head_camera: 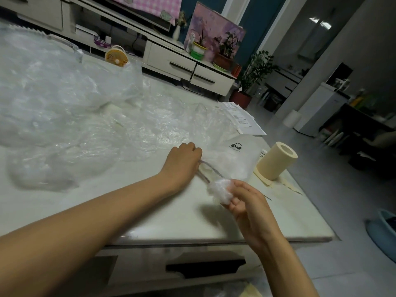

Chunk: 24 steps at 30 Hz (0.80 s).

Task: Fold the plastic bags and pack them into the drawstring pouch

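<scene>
While the left hand (184,159) is curling tight round the pouch (235,159) mouth, prob. to keep it open, the right hand (246,203) is pinching a wadded bag (218,190) near it, for packing.

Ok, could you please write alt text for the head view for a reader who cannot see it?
The right hand holds a balled-up plastic bag beside the drawstring pouch, whose mouth the left hand grips on a white table. Loose plastic bags cover the table behind.
</scene>
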Each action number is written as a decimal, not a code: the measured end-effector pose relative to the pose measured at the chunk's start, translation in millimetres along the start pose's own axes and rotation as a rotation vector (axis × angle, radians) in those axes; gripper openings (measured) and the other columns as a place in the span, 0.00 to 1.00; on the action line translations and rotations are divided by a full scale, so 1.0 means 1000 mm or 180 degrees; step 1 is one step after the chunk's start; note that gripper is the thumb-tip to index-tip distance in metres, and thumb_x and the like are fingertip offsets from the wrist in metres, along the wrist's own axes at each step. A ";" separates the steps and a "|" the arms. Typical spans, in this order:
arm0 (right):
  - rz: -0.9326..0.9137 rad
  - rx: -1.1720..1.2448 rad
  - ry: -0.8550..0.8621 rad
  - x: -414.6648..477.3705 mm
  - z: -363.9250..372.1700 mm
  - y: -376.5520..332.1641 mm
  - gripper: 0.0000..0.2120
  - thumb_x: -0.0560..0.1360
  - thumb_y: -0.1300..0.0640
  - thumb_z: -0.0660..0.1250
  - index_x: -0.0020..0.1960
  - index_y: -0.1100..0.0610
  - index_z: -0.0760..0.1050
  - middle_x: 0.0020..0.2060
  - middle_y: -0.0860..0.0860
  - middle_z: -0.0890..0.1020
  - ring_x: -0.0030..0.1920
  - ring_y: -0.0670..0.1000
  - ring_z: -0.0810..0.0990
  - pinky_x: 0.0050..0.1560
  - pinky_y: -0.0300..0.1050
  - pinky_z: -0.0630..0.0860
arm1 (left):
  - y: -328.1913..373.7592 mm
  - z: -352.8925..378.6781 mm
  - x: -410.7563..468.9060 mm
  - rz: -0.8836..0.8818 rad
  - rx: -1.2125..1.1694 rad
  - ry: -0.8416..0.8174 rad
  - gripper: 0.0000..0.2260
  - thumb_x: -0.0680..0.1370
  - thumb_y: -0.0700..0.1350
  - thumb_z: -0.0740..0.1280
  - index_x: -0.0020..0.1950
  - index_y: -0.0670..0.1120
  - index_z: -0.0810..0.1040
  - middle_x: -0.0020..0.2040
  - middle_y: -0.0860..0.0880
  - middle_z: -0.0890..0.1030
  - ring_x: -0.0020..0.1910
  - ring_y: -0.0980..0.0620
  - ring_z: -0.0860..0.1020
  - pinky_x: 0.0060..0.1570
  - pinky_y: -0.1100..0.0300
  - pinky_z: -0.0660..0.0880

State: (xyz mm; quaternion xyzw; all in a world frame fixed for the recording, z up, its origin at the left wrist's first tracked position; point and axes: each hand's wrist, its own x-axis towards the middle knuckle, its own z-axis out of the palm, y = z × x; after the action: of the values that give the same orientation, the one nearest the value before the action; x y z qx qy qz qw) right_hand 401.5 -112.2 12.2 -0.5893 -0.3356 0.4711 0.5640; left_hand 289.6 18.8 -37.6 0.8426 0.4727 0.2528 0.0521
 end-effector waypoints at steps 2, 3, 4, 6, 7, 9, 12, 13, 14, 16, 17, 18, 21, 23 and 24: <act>-0.0127 -0.0225 0.0047 -0.003 0.002 0.000 0.10 0.73 0.73 0.61 0.50 0.68 0.78 0.45 0.63 0.83 0.45 0.54 0.82 0.51 0.47 0.77 | 0.001 -0.004 0.000 -0.0020 -0.0216 0.0093 0.10 0.80 0.42 0.56 0.57 0.41 0.73 0.55 0.44 0.74 0.53 0.44 0.71 0.44 0.57 0.62; -0.0372 -0.0628 0.0166 -0.003 0.002 0.002 0.09 0.72 0.73 0.63 0.49 0.65 0.79 0.44 0.61 0.84 0.44 0.53 0.82 0.51 0.46 0.77 | 0.003 -0.007 -0.001 -0.0048 -0.0391 0.0092 0.09 0.80 0.42 0.56 0.56 0.41 0.73 0.54 0.44 0.74 0.52 0.44 0.72 0.43 0.56 0.62; -0.0736 -0.1109 0.0339 -0.003 0.002 0.004 0.08 0.71 0.71 0.67 0.47 0.62 0.80 0.43 0.59 0.84 0.42 0.49 0.81 0.48 0.43 0.77 | 0.006 -0.011 -0.003 -0.0057 -0.0561 0.0063 0.09 0.80 0.43 0.56 0.55 0.41 0.72 0.53 0.44 0.74 0.51 0.44 0.72 0.43 0.56 0.64; -0.1557 -0.1950 0.0745 0.003 0.002 0.010 0.10 0.69 0.68 0.71 0.42 0.54 0.79 0.38 0.52 0.83 0.38 0.43 0.79 0.43 0.37 0.75 | 0.012 -0.017 -0.008 0.0028 -0.0798 -0.0025 0.09 0.80 0.44 0.56 0.55 0.41 0.71 0.53 0.44 0.74 0.50 0.44 0.72 0.45 0.55 0.66; -0.1947 -0.2301 0.0885 0.007 0.001 0.012 0.11 0.69 0.67 0.72 0.40 0.52 0.76 0.37 0.50 0.81 0.37 0.44 0.78 0.42 0.36 0.74 | 0.016 -0.019 -0.011 0.0099 -0.0853 -0.0068 0.09 0.81 0.44 0.56 0.55 0.41 0.71 0.53 0.44 0.74 0.50 0.44 0.73 0.45 0.55 0.66; -0.2563 -0.2868 0.1015 0.018 0.001 0.017 0.13 0.70 0.68 0.71 0.39 0.53 0.70 0.35 0.50 0.78 0.36 0.47 0.76 0.38 0.40 0.73 | 0.024 -0.021 -0.016 0.0223 -0.0960 -0.0090 0.08 0.81 0.44 0.55 0.54 0.41 0.70 0.52 0.43 0.73 0.50 0.43 0.73 0.45 0.54 0.66; -0.3384 -0.3847 0.1468 0.039 0.001 0.020 0.11 0.66 0.69 0.71 0.39 0.58 0.72 0.35 0.54 0.76 0.37 0.57 0.73 0.38 0.48 0.68 | 0.033 -0.022 -0.021 0.0353 -0.1205 -0.0124 0.06 0.81 0.44 0.55 0.50 0.42 0.68 0.49 0.42 0.73 0.48 0.40 0.72 0.45 0.52 0.66; -0.3587 -0.4119 0.1704 0.045 0.000 0.020 0.11 0.64 0.68 0.71 0.40 0.58 0.72 0.38 0.55 0.76 0.39 0.57 0.71 0.40 0.47 0.66 | 0.035 -0.023 -0.023 0.0381 -0.1306 -0.0148 0.06 0.82 0.44 0.55 0.49 0.43 0.68 0.48 0.42 0.73 0.47 0.40 0.72 0.45 0.51 0.67; -0.3684 -0.4261 0.1916 0.051 -0.002 0.018 0.12 0.62 0.66 0.71 0.43 0.58 0.72 0.42 0.55 0.74 0.42 0.57 0.69 0.43 0.47 0.63 | 0.037 -0.024 -0.023 0.0407 -0.1397 -0.0180 0.05 0.82 0.44 0.55 0.47 0.44 0.66 0.47 0.43 0.72 0.47 0.40 0.72 0.45 0.51 0.67; -0.3647 -0.4322 0.2039 0.060 -0.006 0.012 0.19 0.60 0.65 0.72 0.47 0.56 0.69 0.47 0.56 0.72 0.45 0.57 0.67 0.45 0.47 0.62 | 0.037 -0.026 -0.025 0.0516 -0.1450 -0.0269 0.06 0.82 0.44 0.56 0.46 0.46 0.65 0.47 0.43 0.72 0.47 0.42 0.72 0.46 0.52 0.67; -0.3567 -0.4380 0.1985 0.063 -0.008 0.012 0.22 0.58 0.67 0.74 0.47 0.57 0.69 0.46 0.57 0.73 0.44 0.58 0.69 0.43 0.49 0.64 | 0.036 -0.026 -0.026 0.0592 -0.1401 -0.0321 0.06 0.82 0.44 0.56 0.46 0.45 0.66 0.48 0.42 0.73 0.48 0.42 0.72 0.46 0.53 0.67; -0.3445 -0.4512 0.1872 0.067 -0.010 0.013 0.23 0.56 0.70 0.75 0.45 0.59 0.69 0.42 0.58 0.75 0.41 0.59 0.72 0.39 0.50 0.67 | 0.036 -0.025 -0.028 0.0675 -0.1296 -0.0402 0.06 0.82 0.44 0.56 0.48 0.43 0.69 0.50 0.42 0.73 0.49 0.42 0.72 0.47 0.52 0.67; -0.2635 -0.4802 0.1623 0.071 -0.005 0.015 0.16 0.58 0.74 0.68 0.38 0.59 0.67 0.32 0.58 0.75 0.32 0.61 0.74 0.29 0.44 0.61 | 0.037 -0.022 -0.034 0.0821 -0.0914 -0.0677 0.09 0.82 0.44 0.55 0.54 0.39 0.70 0.55 0.40 0.73 0.53 0.41 0.73 0.51 0.50 0.67; -0.1869 -0.5019 0.1542 0.076 0.001 0.019 0.10 0.69 0.68 0.62 0.42 0.57 0.63 0.39 0.57 0.77 0.40 0.62 0.76 0.33 0.45 0.60 | 0.029 -0.022 -0.039 0.0775 -0.0569 -0.0693 0.08 0.82 0.42 0.56 0.57 0.40 0.70 0.57 0.41 0.72 0.55 0.41 0.72 0.51 0.52 0.67; -0.1565 -0.5212 0.1457 0.077 0.005 0.019 0.07 0.73 0.65 0.59 0.45 0.56 0.62 0.43 0.56 0.78 0.44 0.61 0.77 0.35 0.46 0.60 | 0.021 -0.024 -0.042 0.0728 -0.0303 -0.0588 0.08 0.81 0.41 0.57 0.58 0.41 0.69 0.57 0.42 0.72 0.55 0.42 0.72 0.50 0.53 0.66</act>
State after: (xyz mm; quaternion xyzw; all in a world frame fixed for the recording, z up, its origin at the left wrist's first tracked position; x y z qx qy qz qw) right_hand 419.7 -41.5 -19.8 -0.7992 -0.5637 -0.1810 0.1038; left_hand 276.7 -30.7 -26.1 0.9072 0.3543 0.2006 0.1061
